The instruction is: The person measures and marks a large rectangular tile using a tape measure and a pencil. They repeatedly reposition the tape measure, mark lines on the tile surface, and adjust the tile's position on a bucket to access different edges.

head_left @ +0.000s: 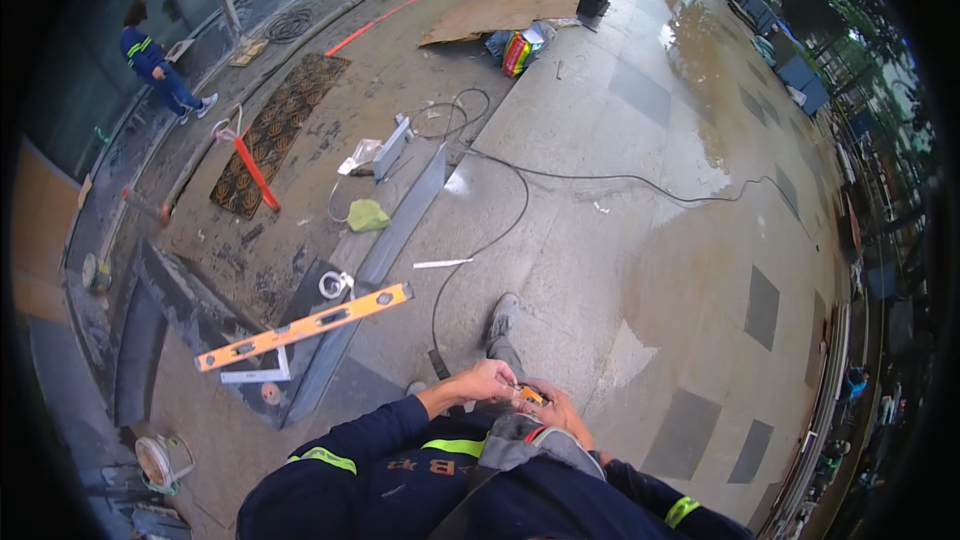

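Observation:
Close in front of my waist, both hands are together. My right hand [562, 416] is curled round a small orange tape measure [532, 396], its lower part hidden by the fingers. My left hand [486, 381] is pinched right beside it; whatever its fingertips hold is too small to make out. Ahead to the left, an orange spirit level [300, 328] lies across dark stone slabs [322, 365]. A metal square [262, 372] sits just below the level, and a white roll [333, 285] just beyond it.
A black cable [620, 178] snakes over the wet paving. Beyond the slabs lie a grey metal bar [393, 148], a green cloth [368, 216] and a red post [256, 173]. A bucket [163, 462] stands at lower left. Another person [155, 60] walks at far left.

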Tool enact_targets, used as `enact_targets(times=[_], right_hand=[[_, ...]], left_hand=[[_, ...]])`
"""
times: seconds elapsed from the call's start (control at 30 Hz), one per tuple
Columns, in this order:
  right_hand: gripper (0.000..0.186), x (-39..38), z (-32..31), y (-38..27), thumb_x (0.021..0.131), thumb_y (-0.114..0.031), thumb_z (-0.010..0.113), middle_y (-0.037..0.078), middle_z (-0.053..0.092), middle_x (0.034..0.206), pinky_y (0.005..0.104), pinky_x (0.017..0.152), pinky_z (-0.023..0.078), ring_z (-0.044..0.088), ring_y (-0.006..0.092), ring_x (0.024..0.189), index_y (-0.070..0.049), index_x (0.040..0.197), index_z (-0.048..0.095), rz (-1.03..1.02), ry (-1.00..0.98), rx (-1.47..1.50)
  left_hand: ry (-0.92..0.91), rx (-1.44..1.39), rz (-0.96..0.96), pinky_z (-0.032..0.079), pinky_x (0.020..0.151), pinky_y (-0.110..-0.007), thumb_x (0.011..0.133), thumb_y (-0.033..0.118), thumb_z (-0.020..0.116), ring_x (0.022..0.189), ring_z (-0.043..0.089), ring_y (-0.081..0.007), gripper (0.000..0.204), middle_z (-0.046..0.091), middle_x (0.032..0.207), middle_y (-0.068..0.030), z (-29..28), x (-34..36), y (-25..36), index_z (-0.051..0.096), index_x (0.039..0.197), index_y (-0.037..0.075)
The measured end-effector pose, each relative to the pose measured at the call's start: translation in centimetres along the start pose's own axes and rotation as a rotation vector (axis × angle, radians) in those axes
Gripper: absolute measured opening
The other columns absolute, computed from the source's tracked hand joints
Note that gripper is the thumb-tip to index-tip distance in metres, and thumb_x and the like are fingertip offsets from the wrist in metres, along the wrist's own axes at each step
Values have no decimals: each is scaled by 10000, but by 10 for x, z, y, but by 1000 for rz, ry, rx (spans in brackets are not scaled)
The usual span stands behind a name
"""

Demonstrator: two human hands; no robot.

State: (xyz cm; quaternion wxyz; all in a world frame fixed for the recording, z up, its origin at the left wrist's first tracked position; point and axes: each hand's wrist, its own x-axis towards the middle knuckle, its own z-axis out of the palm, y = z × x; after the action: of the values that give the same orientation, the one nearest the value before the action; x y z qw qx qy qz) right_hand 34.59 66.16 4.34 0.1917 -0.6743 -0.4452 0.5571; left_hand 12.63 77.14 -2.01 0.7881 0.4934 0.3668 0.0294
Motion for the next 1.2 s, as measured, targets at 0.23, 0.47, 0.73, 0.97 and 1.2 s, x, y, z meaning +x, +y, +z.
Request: enact_targets(times=[0.23, 0.47, 0.73, 0.97, 1.2], right_hand=[[663, 248, -183, -25, 852, -439, 879, 221, 742, 1192, 446, 1003, 550, 705, 348, 1145, -114, 1395, 683, -66, -78, -187], [481, 498, -306, -230, 833, -261, 869, 183, 712, 1090, 457, 936, 572, 695, 398, 1041, -84, 1251, 707, -338, -327, -733], [368, 719, -268, -400, 852, -124, 791, 145, 715, 1123, 430, 913, 572, 706, 373, 1030, -122, 1217, 747, -465, -369, -919], [203, 881, -146, -469, 926, -170, 772, 125, 732, 1024, 443, 843, 573, 716, 364, 958, -140, 1127, 779, -738, -427, -1025], [171, 989, -60, -521, 916, -251, 777, 127, 749, 973, 461, 799, 586, 734, 360, 907, -150, 1049, 815, -694, -624, -1342]], left_hand=[[354, -368, 19, 559, 672, -305, 1008, 134, 764, 730, 669, -116, 163, 729, 941, -37, -167, 172, 100, 691, 1110, 30], [916, -695, 380, 528, 803, -264, 1014, 128, 749, 838, 633, -96, 167, 686, 951, -7, -317, 154, 158, 694, 1137, 29], [1505, -795, 296, 528, 843, -256, 1047, 151, 723, 866, 625, -83, 195, 687, 957, 3, -448, 153, 187, 721, 1175, 4], [1803, -713, 174, 568, 806, -286, 1049, 155, 722, 899, 683, -102, 221, 741, 1028, -47, -603, 191, 133, 727, 1209, 1], [1741, -652, -316, 592, 798, -336, 978, 220, 784, 850, 766, -201, 268, 794, 938, -130, -651, 214, 82, 763, 1169, 34]])
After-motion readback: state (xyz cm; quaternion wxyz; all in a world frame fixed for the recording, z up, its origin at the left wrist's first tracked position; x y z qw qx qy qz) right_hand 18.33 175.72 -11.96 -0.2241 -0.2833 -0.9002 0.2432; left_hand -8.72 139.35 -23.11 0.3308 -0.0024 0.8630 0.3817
